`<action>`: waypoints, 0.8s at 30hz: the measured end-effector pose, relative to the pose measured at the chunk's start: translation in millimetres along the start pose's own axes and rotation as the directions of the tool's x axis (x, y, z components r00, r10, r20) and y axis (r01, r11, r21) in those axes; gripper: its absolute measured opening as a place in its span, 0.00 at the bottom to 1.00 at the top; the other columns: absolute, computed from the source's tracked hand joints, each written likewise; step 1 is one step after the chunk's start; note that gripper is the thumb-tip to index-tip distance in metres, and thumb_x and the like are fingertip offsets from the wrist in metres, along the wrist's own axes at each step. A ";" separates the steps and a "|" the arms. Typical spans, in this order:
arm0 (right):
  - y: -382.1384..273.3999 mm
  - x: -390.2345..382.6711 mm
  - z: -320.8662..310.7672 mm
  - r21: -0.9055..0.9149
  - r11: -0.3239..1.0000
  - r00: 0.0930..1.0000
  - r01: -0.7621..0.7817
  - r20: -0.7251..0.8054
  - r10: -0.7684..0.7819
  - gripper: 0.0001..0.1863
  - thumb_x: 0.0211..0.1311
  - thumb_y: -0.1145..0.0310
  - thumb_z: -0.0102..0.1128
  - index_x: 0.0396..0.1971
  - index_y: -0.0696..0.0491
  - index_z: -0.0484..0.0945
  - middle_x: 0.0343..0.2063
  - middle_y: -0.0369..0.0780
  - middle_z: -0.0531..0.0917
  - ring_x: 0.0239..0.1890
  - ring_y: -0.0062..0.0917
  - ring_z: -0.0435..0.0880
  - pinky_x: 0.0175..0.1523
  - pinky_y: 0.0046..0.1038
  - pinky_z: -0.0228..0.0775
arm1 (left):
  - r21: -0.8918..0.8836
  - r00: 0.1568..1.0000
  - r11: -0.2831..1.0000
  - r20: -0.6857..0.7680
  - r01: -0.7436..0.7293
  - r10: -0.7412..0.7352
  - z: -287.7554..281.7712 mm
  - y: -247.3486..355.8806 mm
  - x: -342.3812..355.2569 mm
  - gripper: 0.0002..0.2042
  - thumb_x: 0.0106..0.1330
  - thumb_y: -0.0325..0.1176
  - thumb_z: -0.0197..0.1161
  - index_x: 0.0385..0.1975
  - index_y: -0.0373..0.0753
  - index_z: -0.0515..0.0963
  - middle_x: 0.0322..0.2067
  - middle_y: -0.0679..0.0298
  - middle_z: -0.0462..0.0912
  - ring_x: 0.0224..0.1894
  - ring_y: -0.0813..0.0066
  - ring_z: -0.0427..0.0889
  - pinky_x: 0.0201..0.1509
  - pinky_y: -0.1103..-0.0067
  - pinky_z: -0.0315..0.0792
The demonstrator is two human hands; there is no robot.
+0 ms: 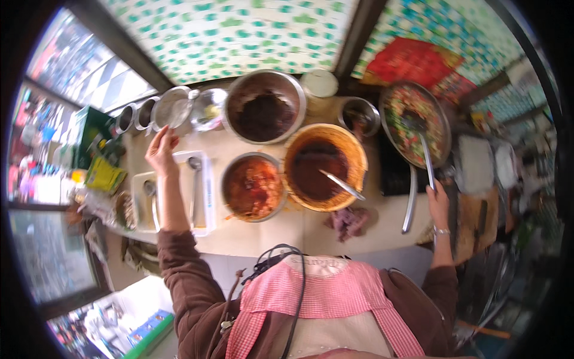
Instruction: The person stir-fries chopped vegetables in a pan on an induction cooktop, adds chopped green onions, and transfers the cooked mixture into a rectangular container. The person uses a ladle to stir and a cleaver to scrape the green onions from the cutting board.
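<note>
At the right, my right hand (438,202) is wrapped round the handle of a metal ladle (428,157). The ladle's head rests in a wok (443,113) holding a chopped mix of green, red and pale bits. The wok's own metal handle (410,203) points toward me, with no hand on it. My left hand (161,151) is raised at the left with its fingers drawn together in a pinch. Anything between those fingers is too small to make out. Just beyond it stands a metal bowl (172,109) with pale contents, next to another bowl (208,110).
Mid-table stand a steel bowl of dark food (263,107), a pot of dark sauce (359,157) with a spoon, and a bowl of red chopped food (251,186). White trays (206,197) with ladles lie left. A crumpled cloth (348,222) is near the front edge.
</note>
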State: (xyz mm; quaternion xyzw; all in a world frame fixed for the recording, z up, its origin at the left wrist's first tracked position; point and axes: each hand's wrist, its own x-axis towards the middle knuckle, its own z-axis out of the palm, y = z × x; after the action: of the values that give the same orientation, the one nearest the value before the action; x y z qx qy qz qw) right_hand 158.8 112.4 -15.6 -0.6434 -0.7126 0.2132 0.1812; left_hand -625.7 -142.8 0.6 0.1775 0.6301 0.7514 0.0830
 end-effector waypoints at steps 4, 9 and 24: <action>-17.5 -0.9 -4.6 0.076 0.993 0.994 -0.096 0.055 0.092 0.22 0.71 0.59 0.64 0.62 0.49 0.79 0.26 0.34 0.80 0.28 0.22 0.76 0.36 0.30 0.69 | 0.000 0.988 1.000 0.152 0.029 -0.029 58.6 23.2 -43.4 0.12 0.71 0.25 0.66 0.51 0.28 0.85 0.41 0.54 0.90 0.36 0.75 0.88 0.44 0.80 0.84; -23.5 -14.3 -24.5 0.421 0.874 0.968 -0.243 0.162 0.191 0.21 0.74 0.62 0.61 0.62 0.52 0.79 0.16 0.30 0.73 0.15 0.13 0.70 0.20 0.23 0.63 | -0.008 0.909 0.997 0.412 0.073 -0.064 177.7 54.6 -113.7 0.12 0.72 0.25 0.65 0.51 0.28 0.85 0.43 0.53 0.90 0.36 0.74 0.89 0.42 0.81 0.83; -9.0 -59.6 -74.4 0.633 0.715 0.955 -0.297 0.197 0.223 0.20 0.77 0.65 0.58 0.63 0.55 0.77 0.15 0.28 0.70 0.13 0.10 0.65 0.16 0.21 0.57 | -0.082 0.142 0.305 0.752 -0.949 0.643 419.7 17.4 -277.9 0.11 0.63 0.25 0.64 0.44 0.41 0.85 0.35 0.62 0.86 0.33 0.64 0.88 0.35 0.72 0.82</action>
State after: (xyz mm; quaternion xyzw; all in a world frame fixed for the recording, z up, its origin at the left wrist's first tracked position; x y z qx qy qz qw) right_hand 197.2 57.6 52.9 -0.6201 -0.5030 0.5067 0.3252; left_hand -211.6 142.1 32.5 0.7606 0.4904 0.3919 -0.1659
